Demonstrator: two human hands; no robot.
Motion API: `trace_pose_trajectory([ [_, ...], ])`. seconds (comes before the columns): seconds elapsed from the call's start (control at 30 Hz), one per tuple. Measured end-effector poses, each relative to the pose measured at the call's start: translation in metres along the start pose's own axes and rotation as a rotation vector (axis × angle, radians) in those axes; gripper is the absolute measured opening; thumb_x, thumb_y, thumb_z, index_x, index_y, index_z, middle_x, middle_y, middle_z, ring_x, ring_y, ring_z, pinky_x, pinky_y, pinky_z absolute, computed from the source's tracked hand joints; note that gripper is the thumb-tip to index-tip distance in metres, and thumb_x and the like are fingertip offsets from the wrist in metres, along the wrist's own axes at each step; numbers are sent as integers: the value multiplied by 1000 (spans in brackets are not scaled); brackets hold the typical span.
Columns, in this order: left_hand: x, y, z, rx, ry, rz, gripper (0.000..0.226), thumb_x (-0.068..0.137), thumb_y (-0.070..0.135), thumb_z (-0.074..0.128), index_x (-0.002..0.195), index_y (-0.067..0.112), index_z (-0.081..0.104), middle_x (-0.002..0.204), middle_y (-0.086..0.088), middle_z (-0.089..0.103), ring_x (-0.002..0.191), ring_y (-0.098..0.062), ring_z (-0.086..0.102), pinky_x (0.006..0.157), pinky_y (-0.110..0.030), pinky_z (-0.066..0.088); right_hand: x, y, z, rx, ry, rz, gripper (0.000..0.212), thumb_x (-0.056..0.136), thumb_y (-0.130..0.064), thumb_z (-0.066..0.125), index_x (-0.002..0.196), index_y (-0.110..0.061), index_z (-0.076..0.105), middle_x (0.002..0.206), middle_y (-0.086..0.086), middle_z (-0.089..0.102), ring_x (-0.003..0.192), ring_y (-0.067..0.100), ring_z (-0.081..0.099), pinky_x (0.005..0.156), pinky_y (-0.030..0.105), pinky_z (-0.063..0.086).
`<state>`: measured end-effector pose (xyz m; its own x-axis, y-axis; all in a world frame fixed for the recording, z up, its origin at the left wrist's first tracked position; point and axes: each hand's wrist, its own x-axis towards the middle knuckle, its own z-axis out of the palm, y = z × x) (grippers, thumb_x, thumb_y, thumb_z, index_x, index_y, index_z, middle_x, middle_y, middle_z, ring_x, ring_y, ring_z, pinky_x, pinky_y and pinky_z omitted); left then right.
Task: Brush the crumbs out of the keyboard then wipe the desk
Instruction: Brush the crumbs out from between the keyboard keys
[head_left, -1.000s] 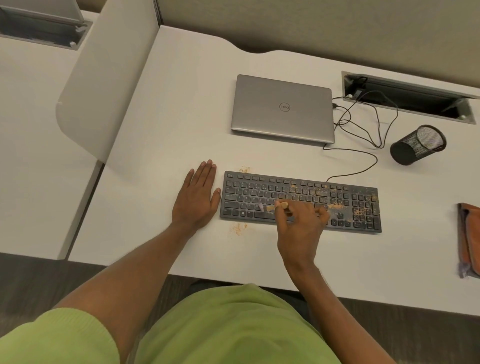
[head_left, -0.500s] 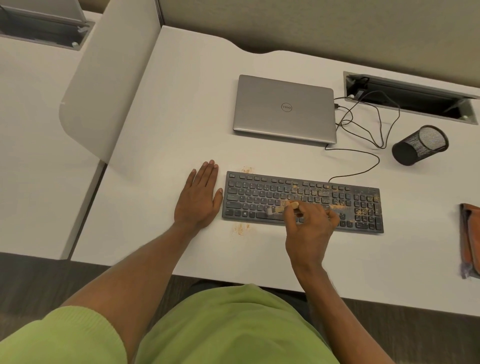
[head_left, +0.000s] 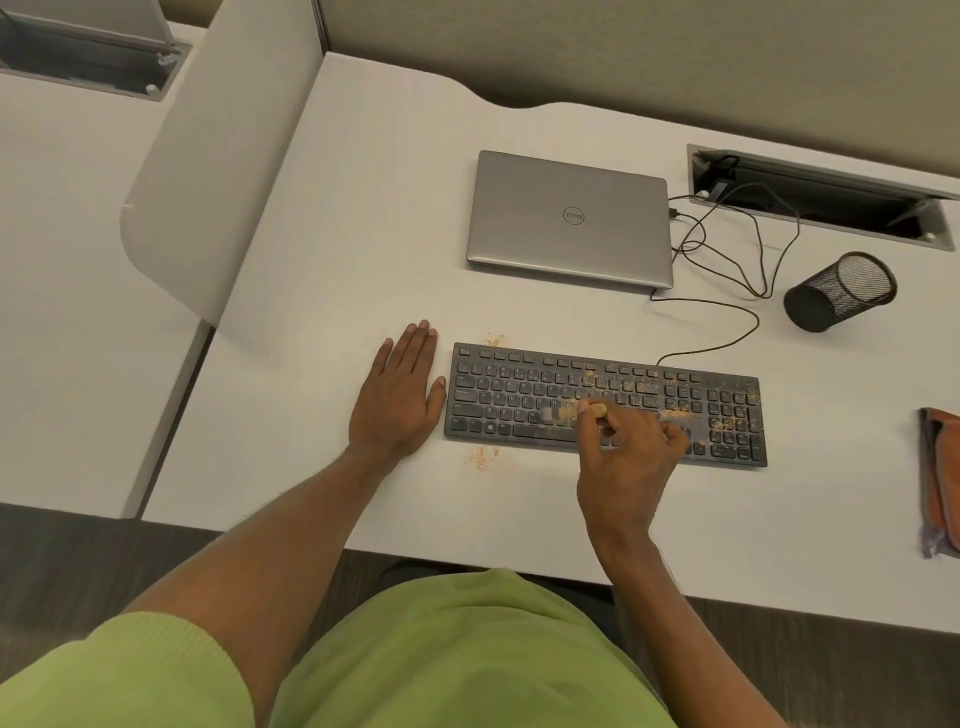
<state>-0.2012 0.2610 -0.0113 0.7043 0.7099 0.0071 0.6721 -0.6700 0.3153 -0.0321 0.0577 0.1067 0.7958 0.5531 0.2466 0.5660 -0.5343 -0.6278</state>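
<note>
While right hand grips brush, left hand borders keyboard edge.

A white desk with a curved back edge stood against a beige wall. A pale divider with a rounded corner rose along the left side of it, and a second desk lay beyond. Each had a grey cable slot at the back, the right slot open, the left slot only partly in view. The floor was dark grey. The light was soft and even, with faint shadows.
</note>
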Motion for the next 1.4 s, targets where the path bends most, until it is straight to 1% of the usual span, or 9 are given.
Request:
trace_pose_trajectory([
  [0.1, 0, 0, 0, -2, 3, 2, 68, 111, 41, 27, 171, 12, 16, 179, -5, 15, 166, -16, 9, 135, -42, 10, 2, -1, 2, -11, -5, -15, 6, 98, -26, 72, 100, -23, 78, 80, -13, 62, 79, 12, 55, 98, 40, 30],
  [0.33, 0, -1, 0, 8, -4, -2, 69, 111, 42, 25, 171, 12, 14, 179, -4, 13, 166, -15, 8, 135, -42, 9, -6, 5, 0, -28, -51, -10, 9, 96, -21, 72, 88, -22, 75, 77, -10, 65, 76, 14, 57, 99, 35, 26],
  [0.47, 0, 0, 0, 8, -5, -6, 69, 111, 42, 25, 172, 13, 13, 179, -4, 13, 166, -15, 7, 135, -41, 8, -1, 2, -1, 5, -12, -11, 6, 99, -26, 70, 96, -24, 76, 80, -12, 65, 78, 12, 55, 99, 42, 31],
  [0.57, 0, 0, -1, 11, -14, -6, 69, 110, 43, 24, 172, 13, 12, 179, -3, 11, 166, -14, 6, 135, -41, 8, 0, 2, 1, 12, -32, -13, 8, 99, -27, 71, 103, -25, 77, 84, -14, 66, 82, 7, 52, 99, 40, 29],
  [0.7, 0, 0, -1, 17, -15, -5, 70, 110, 44, 23, 172, 13, 12, 179, -4, 11, 166, -15, 6, 135, -41, 8, -5, 8, -2, -33, -107, -22, 5, 98, -24, 71, 100, -25, 75, 88, -8, 71, 85, 17, 62, 104, 49, 30],
  [0.93, -1, 1, -2, 8, -12, 0, 69, 110, 42, 25, 171, 12, 14, 179, -4, 13, 166, -15, 7, 135, -42, 10, 5, -5, -7, 119, -188, -170, 21, 94, -6, 72, 99, -26, 73, 99, -18, 69, 98, 11, 56, 95, 38, 26],
  [1.1, 0, 1, -2, -1, -14, -3, 69, 110, 42, 26, 172, 12, 14, 179, -4, 13, 166, -15, 7, 135, -42, 9, 11, -4, -2, 26, -308, -200, 20, 94, -9, 73, 98, -29, 74, 97, -17, 70, 103, 12, 52, 94, 36, 21],
  [1.27, 0, 0, -2, 1, -16, -7, 69, 110, 42, 25, 172, 12, 14, 179, -4, 12, 166, -15, 6, 135, -42, 9, 15, 10, -16, -143, -213, -135, 21, 93, -8, 73, 99, -28, 74, 99, -13, 71, 107, 19, 53, 97, 43, 24],
  [1.4, 0, 1, -3, -1, -16, -9, 69, 110, 43, 25, 172, 12, 14, 179, -3, 12, 166, -14, 6, 135, -42, 9, 16, 3, -22, -30, -166, -138, 19, 93, -9, 73, 98, -27, 75, 96, -15, 71, 103, 15, 53, 97, 45, 25],
])
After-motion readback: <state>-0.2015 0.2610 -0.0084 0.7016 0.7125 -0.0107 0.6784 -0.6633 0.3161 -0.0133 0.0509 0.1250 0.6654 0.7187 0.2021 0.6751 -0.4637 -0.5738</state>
